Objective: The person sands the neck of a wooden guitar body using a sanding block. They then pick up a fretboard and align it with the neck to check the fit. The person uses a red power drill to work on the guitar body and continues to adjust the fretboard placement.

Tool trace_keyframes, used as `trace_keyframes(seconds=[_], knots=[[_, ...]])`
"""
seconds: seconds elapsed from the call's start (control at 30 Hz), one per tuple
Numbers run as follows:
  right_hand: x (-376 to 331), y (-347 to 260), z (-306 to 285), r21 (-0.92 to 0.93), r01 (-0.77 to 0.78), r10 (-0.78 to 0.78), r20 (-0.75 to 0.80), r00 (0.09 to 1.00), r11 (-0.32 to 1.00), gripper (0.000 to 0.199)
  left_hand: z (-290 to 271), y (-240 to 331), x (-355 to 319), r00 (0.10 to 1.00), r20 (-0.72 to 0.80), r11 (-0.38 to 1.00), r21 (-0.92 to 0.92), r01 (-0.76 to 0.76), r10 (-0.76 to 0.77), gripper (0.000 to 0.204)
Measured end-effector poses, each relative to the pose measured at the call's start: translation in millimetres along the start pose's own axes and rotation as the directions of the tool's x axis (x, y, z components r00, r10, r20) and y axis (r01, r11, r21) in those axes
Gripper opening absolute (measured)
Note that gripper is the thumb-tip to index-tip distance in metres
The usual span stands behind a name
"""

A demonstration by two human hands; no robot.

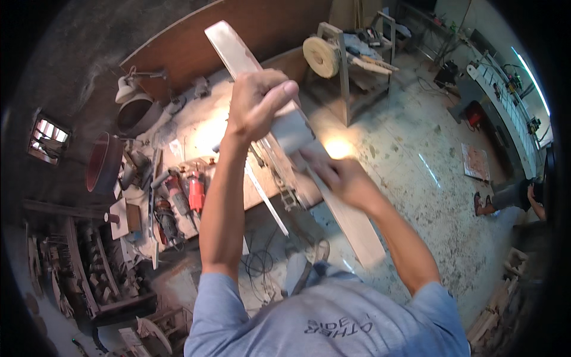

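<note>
A long pale wooden board [333, 196] runs diagonally through the centre of the frame, from the upper middle down to the lower right of centre, held up over the surface [196, 131] and the floor. The left hand [259, 102], just above the centre of the frame, is clenched around the board, thumb stretched along its upper face. The right hand [339, 175], just right of centre, presses on the board lower down, fingers curled at its edge; whether it grips fully round cannot be told. A grey block-like piece [292, 128] lies against the board between the two hands; what it is cannot be told.

On the surface at left of centre lie a red power tool [195, 190] and a darker power tool [168, 219], side by side near the left forearm. A desk lamp [126, 88] stands at the upper left, throwing a bright patch on the surface. A buffing wheel [321, 56] on a wooden stand sits at the upper middle. The floor [428, 178] at right is pale and littered with dust. At the far right edge, another person's foot in a sandal [483, 205] shows.
</note>
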State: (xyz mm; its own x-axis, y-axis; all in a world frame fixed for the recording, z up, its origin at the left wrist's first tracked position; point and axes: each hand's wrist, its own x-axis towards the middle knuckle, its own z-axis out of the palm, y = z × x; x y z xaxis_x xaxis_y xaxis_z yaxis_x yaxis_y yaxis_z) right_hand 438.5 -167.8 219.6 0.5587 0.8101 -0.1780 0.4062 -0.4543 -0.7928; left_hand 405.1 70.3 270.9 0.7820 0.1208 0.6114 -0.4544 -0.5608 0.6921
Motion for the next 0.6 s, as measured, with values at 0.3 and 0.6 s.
trace_keyframes(seconds=[0.3,0.6], knots=[[-6,18,16,0.067,0.347,-0.325,-0.223,0.919,0.936,0.036,9,5,-1,0.997,-0.024,0.997,-0.019,-0.074,0.073,0.052],[8,25,15,0.085,0.302,-0.282,-0.189,0.941,0.95,0.035,3,2,7,0.994,0.063,0.994,0.068,-0.088,0.083,0.053]])
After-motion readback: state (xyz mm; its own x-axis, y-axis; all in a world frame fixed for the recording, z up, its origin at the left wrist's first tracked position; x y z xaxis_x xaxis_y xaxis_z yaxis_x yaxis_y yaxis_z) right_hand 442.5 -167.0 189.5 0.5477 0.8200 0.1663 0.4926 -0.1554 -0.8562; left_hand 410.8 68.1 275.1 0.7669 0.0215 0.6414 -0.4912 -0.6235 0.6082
